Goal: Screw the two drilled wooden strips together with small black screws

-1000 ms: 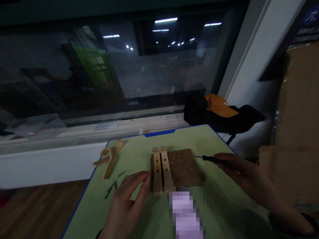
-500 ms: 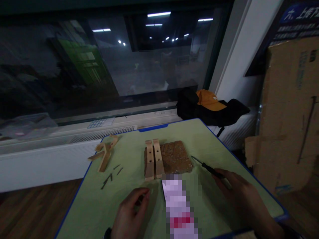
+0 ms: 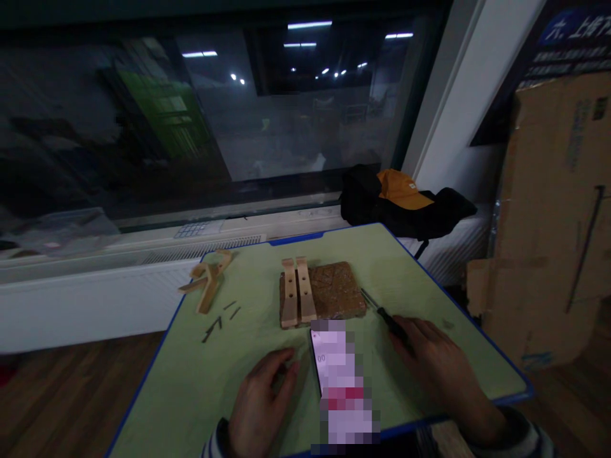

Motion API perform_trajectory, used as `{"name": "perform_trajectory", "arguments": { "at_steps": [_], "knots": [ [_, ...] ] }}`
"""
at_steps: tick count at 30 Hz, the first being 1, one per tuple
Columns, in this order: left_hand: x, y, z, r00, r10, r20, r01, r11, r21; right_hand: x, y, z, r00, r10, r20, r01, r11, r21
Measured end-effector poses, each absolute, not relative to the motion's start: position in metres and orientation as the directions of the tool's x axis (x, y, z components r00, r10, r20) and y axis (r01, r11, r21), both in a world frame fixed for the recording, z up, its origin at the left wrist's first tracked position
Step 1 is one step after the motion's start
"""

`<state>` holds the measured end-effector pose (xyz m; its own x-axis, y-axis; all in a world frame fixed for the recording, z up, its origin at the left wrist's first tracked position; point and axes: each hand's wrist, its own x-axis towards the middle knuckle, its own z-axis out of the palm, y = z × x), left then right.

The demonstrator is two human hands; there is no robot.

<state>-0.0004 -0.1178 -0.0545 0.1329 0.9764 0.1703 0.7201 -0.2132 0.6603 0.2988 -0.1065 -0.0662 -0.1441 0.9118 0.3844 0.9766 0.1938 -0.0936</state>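
Resting on the green table [image 3: 200, 388] in the lower middle of the frame, the left hand [image 3: 260, 407] has its fingers loosely curled and holds nothing; its fingertips lie just beside the left edge of a phone [image 3: 341, 381], whose screen is blurred out. The right hand [image 3: 436, 369], in the lower right of the frame, closes around the handle of a dark screwdriver [image 3: 382, 312], and the thin shaft points up and left toward a brown board [image 3: 337, 289]. This board lies flat in the middle of the frame, and 2 pale wooden strips [image 3: 296, 299] with small holes lie side by side on its left part. Further left, some loose wooden pieces [image 3: 210, 283] are in a small heap, with a few dark screws [image 3: 219, 321] scattered just below them. A black bag with an orange cap [image 3: 403, 191] sits on the sill at the upper right.
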Motion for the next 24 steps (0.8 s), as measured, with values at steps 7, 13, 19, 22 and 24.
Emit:
{"name": "perform_trajectory", "arguments": {
  "at_steps": [7,13,19,22,24],
  "knots": [
    [-0.007,-0.124,-0.058,0.116,0.977,0.18,0.711,-0.209,0.672,0.301,-0.106,-0.06,-0.168,0.9,0.402,0.963,0.238,-0.13],
    [-0.012,-0.126,-0.049,0.089,0.982,0.169,0.717,-0.181,0.674,0.296,-0.096,-0.028,-0.265,0.869,0.418,0.904,0.374,-0.205],
    [-0.019,-0.127,-0.039,0.068,0.99,0.123,0.736,-0.133,0.663,0.27,-0.067,0.014,-0.507,0.775,0.378,0.772,0.603,-0.202],
    [-0.027,-0.125,-0.037,0.042,0.993,0.109,0.754,-0.103,0.649,0.248,-0.049,0.03,-0.631,0.699,0.336,0.683,0.706,-0.186],
    [-0.034,-0.123,-0.036,0.02,0.995,0.099,0.767,-0.078,0.637,0.23,-0.037,0.04,-0.704,0.644,0.301,0.62,0.763,-0.181]
  ]
}}
